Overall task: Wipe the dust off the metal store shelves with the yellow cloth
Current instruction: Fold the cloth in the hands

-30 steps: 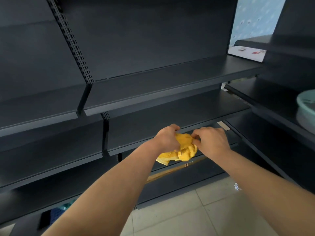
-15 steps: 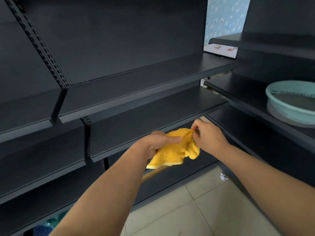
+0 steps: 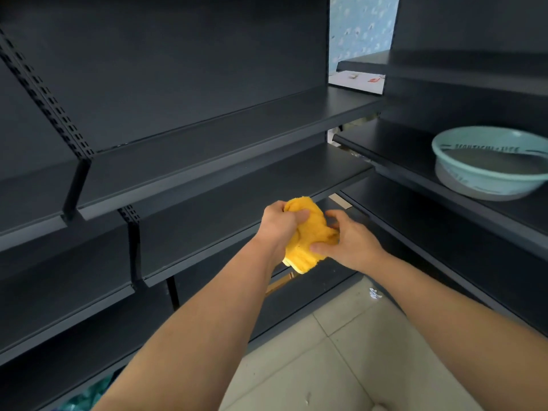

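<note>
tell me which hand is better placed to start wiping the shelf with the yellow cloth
Likely the left. The left hand grips the bunched top of the yellow cloth, in front of the middle shelf. The right hand only holds the cloth's lower part with thumb and fingers.

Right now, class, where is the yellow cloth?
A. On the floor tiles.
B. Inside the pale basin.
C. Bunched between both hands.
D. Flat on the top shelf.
C: the yellow cloth is bunched up between the left hand and the right hand, and both hands grip it.
</note>
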